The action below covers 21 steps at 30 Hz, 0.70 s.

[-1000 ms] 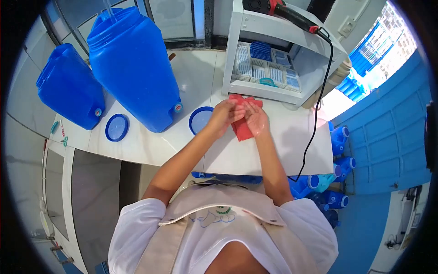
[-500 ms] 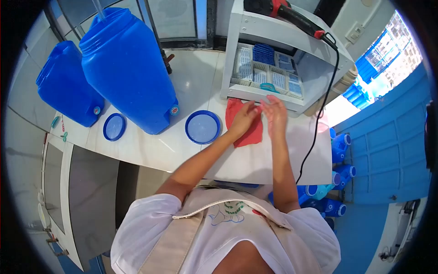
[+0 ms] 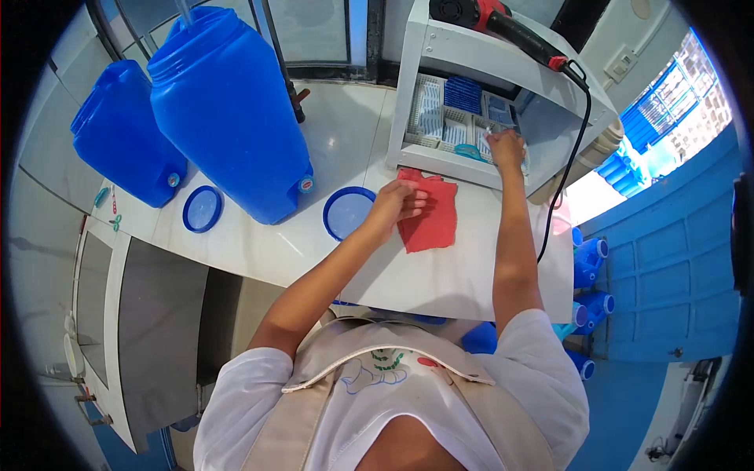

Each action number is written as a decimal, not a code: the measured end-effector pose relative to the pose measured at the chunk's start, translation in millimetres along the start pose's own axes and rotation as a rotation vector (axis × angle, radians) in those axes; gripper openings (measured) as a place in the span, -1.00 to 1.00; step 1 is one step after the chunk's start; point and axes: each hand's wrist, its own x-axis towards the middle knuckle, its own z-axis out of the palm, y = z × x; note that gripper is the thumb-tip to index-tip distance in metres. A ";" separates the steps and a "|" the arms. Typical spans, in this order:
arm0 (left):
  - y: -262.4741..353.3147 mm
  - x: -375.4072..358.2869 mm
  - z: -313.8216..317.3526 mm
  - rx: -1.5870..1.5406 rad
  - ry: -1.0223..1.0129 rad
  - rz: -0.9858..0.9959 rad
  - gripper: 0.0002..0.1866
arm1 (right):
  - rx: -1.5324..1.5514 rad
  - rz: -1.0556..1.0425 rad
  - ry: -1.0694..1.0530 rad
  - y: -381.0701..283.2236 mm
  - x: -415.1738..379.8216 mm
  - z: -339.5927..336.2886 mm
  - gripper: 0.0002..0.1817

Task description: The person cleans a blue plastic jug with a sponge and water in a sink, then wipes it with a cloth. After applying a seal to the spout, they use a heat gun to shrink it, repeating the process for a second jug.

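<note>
A red cloth (image 3: 436, 220) lies flat on the white counter, in front of a white shelf unit (image 3: 448, 163). Over the cloth's left edge is my left hand (image 3: 399, 206), its fingers loosely spread with nothing visible between them. My right hand (image 3: 505, 147) reaches into the shelf, above a basket of small packets (image 3: 458, 129). Its fingers are pinched on something small and whitish that I cannot make out. A teal-handled tool (image 3: 469, 151) lies at the front of the baskets, left of that hand.
Two large blue containers (image 3: 228, 118) stand at the left, with round blue lids (image 3: 349, 213) on the counter. On the shelf top rests a red-and-black heat tool (image 3: 510, 31), its black cord hanging down past the right side. Blue jugs (image 3: 589, 263) are stacked at the right.
My right hand has moved from over the cloth up into the shelf. My left hand has shifted slightly left and its fingers have loosened. The two hands are now farther apart.
</note>
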 end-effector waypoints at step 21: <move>13.8 -84.2 -99.6 0.235 0.453 0.371 -0.86 | 1.431 0.018 -0.807 -190.7 -189.8 15.4 -0.83</move>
